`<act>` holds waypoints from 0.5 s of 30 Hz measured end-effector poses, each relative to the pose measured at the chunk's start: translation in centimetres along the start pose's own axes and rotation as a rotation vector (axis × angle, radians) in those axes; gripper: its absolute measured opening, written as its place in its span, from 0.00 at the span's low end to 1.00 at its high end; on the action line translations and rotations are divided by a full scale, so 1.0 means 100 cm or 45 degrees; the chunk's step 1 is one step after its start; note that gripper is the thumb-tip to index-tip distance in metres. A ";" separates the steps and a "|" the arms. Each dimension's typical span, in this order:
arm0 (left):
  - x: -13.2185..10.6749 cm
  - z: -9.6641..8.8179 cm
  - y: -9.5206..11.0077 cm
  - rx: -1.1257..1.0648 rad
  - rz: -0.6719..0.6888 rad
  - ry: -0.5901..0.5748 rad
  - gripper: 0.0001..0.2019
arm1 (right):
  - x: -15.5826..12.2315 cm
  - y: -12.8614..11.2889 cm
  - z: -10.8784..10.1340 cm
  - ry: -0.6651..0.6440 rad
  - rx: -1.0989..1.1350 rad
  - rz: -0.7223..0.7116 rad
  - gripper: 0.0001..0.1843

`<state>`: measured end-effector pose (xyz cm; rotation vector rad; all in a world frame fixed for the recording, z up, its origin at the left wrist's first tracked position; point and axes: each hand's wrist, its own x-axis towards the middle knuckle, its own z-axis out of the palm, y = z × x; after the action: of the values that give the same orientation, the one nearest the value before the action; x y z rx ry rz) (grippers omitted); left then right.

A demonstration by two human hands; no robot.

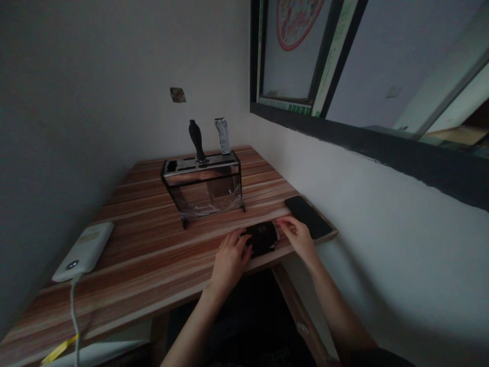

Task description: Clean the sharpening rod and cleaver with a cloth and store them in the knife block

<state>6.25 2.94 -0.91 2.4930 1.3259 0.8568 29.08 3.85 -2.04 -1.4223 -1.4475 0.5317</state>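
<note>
A small black box-like packet [262, 238] with a pale mark on top lies near the front edge of the table. My left hand [231, 255] grips its left end, the fingers bent over the top and the thumb at the near side. At the packet's right end, where a light edge shows, my right hand [300, 238] has its thumb and fingertips pinched together. Whatever sits between those fingertips is too small to make out. Just beyond the right hand lies a dark phone [309, 216], flat by the table's right edge.
A knife block [202, 191] with clear sides stands further back, holding a black-handled tool [196, 140] and a grey-handled one [222, 136]. On the left lies a white power bank [86, 250] with a cable [74, 311] over the front edge. Walls border the wooden table [153, 255].
</note>
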 end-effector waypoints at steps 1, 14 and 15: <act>-0.002 0.000 -0.002 0.017 -0.013 -0.020 0.14 | -0.002 -0.001 0.002 0.009 -0.114 -0.078 0.13; 0.009 0.012 0.014 0.144 -0.021 -0.151 0.16 | -0.017 0.003 -0.006 -0.185 -0.838 -0.332 0.16; 0.011 0.014 0.016 0.146 -0.017 -0.150 0.15 | -0.016 0.004 -0.009 -0.179 -0.847 -0.331 0.16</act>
<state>8.65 3.03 -0.91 2.5725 1.3873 0.6370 29.73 2.17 -2.59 -1.6785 -2.0010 -0.0330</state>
